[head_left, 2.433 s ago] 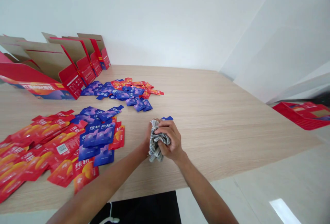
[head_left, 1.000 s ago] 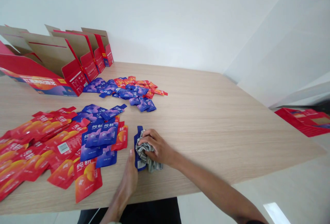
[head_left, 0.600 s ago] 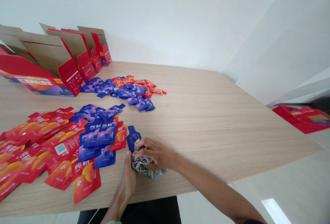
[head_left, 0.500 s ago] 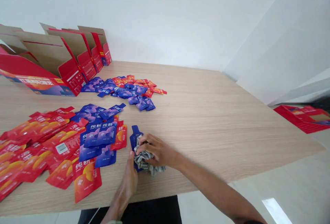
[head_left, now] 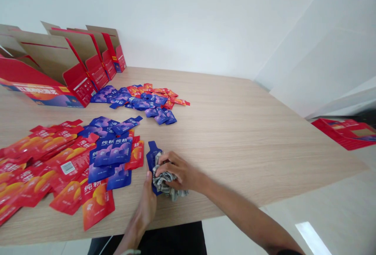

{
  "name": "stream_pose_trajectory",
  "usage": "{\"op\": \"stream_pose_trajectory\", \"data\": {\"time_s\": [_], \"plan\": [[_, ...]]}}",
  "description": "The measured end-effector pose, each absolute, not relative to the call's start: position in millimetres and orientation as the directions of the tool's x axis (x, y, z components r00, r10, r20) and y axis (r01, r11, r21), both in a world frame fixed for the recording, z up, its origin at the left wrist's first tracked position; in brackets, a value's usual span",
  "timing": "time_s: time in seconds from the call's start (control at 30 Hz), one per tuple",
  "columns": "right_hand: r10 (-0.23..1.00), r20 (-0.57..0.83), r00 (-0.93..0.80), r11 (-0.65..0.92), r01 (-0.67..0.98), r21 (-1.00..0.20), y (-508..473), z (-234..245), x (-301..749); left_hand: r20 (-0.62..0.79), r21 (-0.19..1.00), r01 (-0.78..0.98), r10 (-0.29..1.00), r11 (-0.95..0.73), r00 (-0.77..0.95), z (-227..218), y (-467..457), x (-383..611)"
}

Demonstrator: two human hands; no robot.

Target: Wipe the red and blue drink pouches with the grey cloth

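Head view: one flat, dark-blue spouted pouch [head_left: 152, 153] lies on the pale wood-grain table [head_left: 249, 137], spout end pointing away from the person; it serves below as the reference item. Its near right portion is covered by a bunched grey-and-white striped fabric cloth [head_left: 164, 182], which is pressed against it.

Right hand [head_left: 180, 170], at the right of the pouch: fingers curled over the cloth, thumb tucked beneath, grip closed around the bundle. Left hand [head_left: 148, 204], at the pouch's near left edge: thumb extended along that edge, remaining fingers largely obscured; whether it pinches the pouch or merely steadies it cannot be determined.

Immediately left of the pouch, a group of glossy blue pouches with purple fruit print [head_left: 113, 153] overlaps one orange-red pouch [head_left: 137, 155]. Farther left lies a spread heap of large red pouches with orange fruit print [head_left: 44, 169]. Beyond the pouch, slightly to its left, is a mixed pile of small blue and orange-red sachets [head_left: 143, 100]. Far left and beyond stand several red printed cardboard cartons [head_left: 73, 59], brown inner flaps raised. Well to the pouch's right, past the table edge, is a red box [head_left: 346, 131].
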State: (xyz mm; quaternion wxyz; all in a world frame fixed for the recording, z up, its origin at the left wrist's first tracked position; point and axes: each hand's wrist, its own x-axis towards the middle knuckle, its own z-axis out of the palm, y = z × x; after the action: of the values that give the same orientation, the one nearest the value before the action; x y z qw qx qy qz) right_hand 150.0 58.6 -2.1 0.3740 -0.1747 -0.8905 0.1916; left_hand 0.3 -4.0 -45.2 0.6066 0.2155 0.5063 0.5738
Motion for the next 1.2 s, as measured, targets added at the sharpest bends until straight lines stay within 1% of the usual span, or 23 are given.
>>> {"op": "stream_pose_trajectory", "data": {"time_s": [0.1, 0.17, 0.2, 0.27, 0.37, 0.47, 0.53, 0.6, 0.63, 0.7, 0.83, 0.9, 0.93, 0.97, 1.03, 1.1, 1.2], "plan": [[0.33, 0.604, -0.725, 0.919, 0.101, -0.38, 55, -3, 148, -0.383, 0.822, -0.509, 0.909, 0.255, -0.163, -38, -3, -2], [0.293, 0.62, -0.728, 0.933, 0.077, -0.35, 54, -3, 147, -0.37, 0.831, -0.497, 0.915, 0.249, -0.159, -35, -4, -3], [0.295, 0.63, -0.718, 0.934, 0.08, -0.347, 54, -3, 147, -0.355, 0.846, -0.475, 0.921, 0.243, -0.16, -35, -4, -3], [0.341, 0.658, -0.671, 0.925, 0.113, -0.364, 55, -2, 148, -0.323, 0.876, -0.425, 0.932, 0.228, -0.166, -37, -5, -1], [0.473, 0.693, -0.544, 0.874, 0.195, -0.445, 56, 1, 149, -0.294, 0.894, -0.394, 0.943, 0.214, -0.154, -42, -6, 2], [0.58, 0.689, -0.435, 0.812, 0.24, -0.531, 57, 4, 151, -0.255, 0.895, -0.39, 0.966, 0.215, -0.051, -46, -8, 2], [0.616, 0.676, -0.403, 0.785, 0.242, -0.571, 57, 6, 151, -0.227, 0.896, -0.388, 0.974, 0.216, 0.018, -48, -10, 0], [0.625, 0.67, -0.4, 0.776, 0.228, -0.588, 57, 6, 150, -0.233, 0.888, -0.406, 0.972, 0.217, 0.009, -50, -10, -2], [0.614, 0.668, -0.42, 0.782, 0.217, -0.584, 57, 6, 150, -0.25, 0.879, -0.423, 0.968, 0.218, -0.02, -51, -10, -2], [0.555, 0.658, -0.509, 0.817, 0.184, -0.546, 57, 3, 150, -0.294, 0.86, -0.458, 0.952, 0.224, -0.085, -51, -8, -2], [0.364, 0.557, -0.746, 0.899, 0.125, -0.42, 56, -3, 149, -0.36, 0.82, -0.527, 0.916, 0.222, -0.175, -47, -4, -3], [0.311, 0.518, -0.797, 0.919, 0.113, -0.377, 56, -5, 149, -0.357, 0.809, -0.553, 0.914, 0.2, -0.191, -43, -4, -4], [0.301, 0.522, -0.798, 0.924, 0.11, -0.365, 56, -5, 149, -0.345, 0.809, -0.555, 0.92, 0.193, -0.184, -42, -4, -3], [0.304, 0.538, -0.786, 0.926, 0.111, -0.361, 57, -5, 149, -0.333, 0.811, -0.553, 0.928, 0.191, -0.168, -41, -4, -3], [0.351, 0.596, -0.722, 0.916, 0.134, -0.378, 58, -3, 151, -0.303, 0.824, -0.531, 0.945, 0.197, -0.12, -39, -5, -1], [0.438, 0.651, -0.621, 0.887, 0.178, -0.427, 60, -1, 152, -0.267, 0.841, -0.504, 0.962, 0.199, -0.064, -40, -7, 0], [0.571, 0.665, -0.482, 0.816, 0.242, -0.526, 62, 3, 154, -0.209, 0.861, -0.471, 0.978, 0.193, 0.019, -42, -10, 1]]}}
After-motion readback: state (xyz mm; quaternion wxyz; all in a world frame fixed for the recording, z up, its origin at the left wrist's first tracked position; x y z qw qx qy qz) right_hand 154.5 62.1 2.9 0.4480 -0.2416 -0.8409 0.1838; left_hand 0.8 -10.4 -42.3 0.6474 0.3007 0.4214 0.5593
